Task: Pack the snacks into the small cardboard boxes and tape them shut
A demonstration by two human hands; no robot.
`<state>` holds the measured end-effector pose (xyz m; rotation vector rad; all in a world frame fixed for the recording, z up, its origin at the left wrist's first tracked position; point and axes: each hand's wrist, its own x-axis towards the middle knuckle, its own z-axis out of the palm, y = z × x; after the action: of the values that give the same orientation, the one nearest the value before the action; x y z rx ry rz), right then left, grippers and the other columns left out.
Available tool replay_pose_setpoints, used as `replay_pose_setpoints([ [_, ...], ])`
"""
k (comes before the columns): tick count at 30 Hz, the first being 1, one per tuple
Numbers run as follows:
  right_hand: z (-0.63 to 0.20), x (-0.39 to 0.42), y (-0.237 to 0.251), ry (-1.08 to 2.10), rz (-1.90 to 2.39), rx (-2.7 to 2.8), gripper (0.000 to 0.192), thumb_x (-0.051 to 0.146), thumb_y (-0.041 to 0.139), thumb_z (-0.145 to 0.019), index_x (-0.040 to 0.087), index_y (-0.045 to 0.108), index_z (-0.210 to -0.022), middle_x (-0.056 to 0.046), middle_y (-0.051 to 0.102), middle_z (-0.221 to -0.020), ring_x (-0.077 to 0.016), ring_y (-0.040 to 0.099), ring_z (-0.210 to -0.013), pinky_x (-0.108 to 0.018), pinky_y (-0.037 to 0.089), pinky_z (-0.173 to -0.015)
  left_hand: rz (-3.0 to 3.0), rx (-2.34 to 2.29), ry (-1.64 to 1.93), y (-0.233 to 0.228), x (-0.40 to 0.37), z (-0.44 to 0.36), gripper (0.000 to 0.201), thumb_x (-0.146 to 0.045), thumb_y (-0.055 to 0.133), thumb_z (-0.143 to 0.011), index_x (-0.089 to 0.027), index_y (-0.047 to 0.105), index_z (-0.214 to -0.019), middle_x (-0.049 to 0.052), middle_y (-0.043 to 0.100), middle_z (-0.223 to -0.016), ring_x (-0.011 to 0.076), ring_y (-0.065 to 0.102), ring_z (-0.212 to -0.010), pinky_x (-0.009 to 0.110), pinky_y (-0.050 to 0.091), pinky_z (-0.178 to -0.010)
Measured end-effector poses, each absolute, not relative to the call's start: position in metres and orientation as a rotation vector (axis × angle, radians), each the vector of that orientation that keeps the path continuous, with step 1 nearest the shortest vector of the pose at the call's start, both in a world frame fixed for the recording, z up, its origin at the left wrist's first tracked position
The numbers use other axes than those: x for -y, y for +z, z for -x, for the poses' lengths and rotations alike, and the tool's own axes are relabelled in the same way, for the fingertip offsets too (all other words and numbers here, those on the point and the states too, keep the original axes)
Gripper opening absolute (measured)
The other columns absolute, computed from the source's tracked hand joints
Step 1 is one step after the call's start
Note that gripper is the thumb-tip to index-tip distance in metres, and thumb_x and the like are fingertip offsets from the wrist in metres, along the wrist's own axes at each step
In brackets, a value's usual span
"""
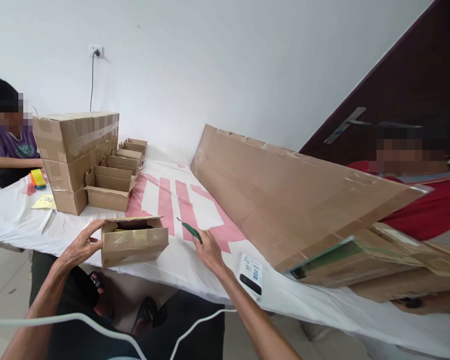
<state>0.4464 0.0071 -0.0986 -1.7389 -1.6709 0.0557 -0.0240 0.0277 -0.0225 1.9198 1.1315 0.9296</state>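
My left hand point(83, 244) grips the left end of a small cardboard box point(137, 246), with the thumb on its near side and the fingers at the top edge. The box sits at the front edge of the table, its top partly open onto a dark inside where a bit of yellow shows. To the right of it, my right hand point(209, 248) is closed around a slim green-handled tool point(190, 231). Its thin dark tip points up and left, apart from the box. What kind of tool it is I cannot make out.
Taped cardboard boxes point(84, 142) are stacked at the left, beside a row of open boxes point(110, 187). A large cardboard sheet point(303, 200) leans at the right. A white-and-black device point(251, 276) lies near my right forearm. One person sits at each side. White cables cross below.
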Motion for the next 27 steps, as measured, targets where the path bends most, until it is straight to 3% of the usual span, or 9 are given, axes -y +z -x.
replay_pose_setpoints([
  [6,-0.432,0.002,-0.146,-0.093,2.062,1.722,0.035,0.022,0.047,-0.1,0.021,0.069,-0.128,-0.016,0.069,-0.114,-0.0343,0.06,-0.108,-0.046,0.047,-0.099,-1.827,-1.112,0.879,-0.019,-0.033,0.025,0.088,-0.072,0.081,-0.08,-0.027,0.063,-0.153,0.015,0.051,-0.169,0.0435,0.05,-0.153,0.048,0.063,-0.103],
  [13,-0.422,-0.003,-0.119,-0.004,1.988,1.707,0.034,0.027,0.048,-0.102,0.016,0.071,-0.125,-0.019,0.069,-0.121,-0.0347,0.06,-0.115,-0.048,0.05,-0.103,-1.868,-1.128,0.802,-0.018,-0.038,0.026,0.107,-0.07,0.091,-0.068,-0.027,0.056,-0.159,0.017,0.054,-0.166,0.0448,0.055,-0.148,0.052,0.062,-0.106],
  [18,-0.391,-0.006,-0.056,0.081,1.486,1.604,0.033,0.036,0.047,-0.105,0.019,0.072,-0.119,-0.017,0.071,-0.121,-0.0319,0.065,-0.118,-0.05,0.054,-0.107,-1.889,-1.092,0.813,-0.013,-0.039,0.025,0.116,-0.067,0.094,-0.066,-0.03,0.047,-0.166,0.017,0.048,-0.17,0.0441,0.051,-0.152,0.051,0.06,-0.109],
  [22,-0.344,0.031,0.027,0.276,1.064,1.676,0.034,0.041,0.047,-0.111,0.023,0.076,-0.111,-0.012,0.075,-0.116,-0.0277,0.071,-0.113,-0.045,0.059,-0.1,-1.893,-1.083,0.804,-0.009,-0.042,0.025,0.122,-0.065,0.096,-0.065,-0.03,0.042,-0.169,0.018,0.045,-0.173,0.0447,0.051,-0.151,0.053,0.059,-0.109],
  [27,-0.303,0.122,0.12,0.365,0.58,1.814,0.04,0.051,0.042,-0.114,0.032,0.073,-0.13,-0.01,0.077,-0.122,-0.0275,0.075,-0.114,-0.048,0.064,-0.1,-1.893,-1.093,0.812,-0.01,-0.046,0.025,0.127,-0.064,0.096,-0.064,-0.027,0.039,-0.171,0.02,0.041,-0.175,0.048,0.052,-0.15,0.056,0.058,-0.11],
])
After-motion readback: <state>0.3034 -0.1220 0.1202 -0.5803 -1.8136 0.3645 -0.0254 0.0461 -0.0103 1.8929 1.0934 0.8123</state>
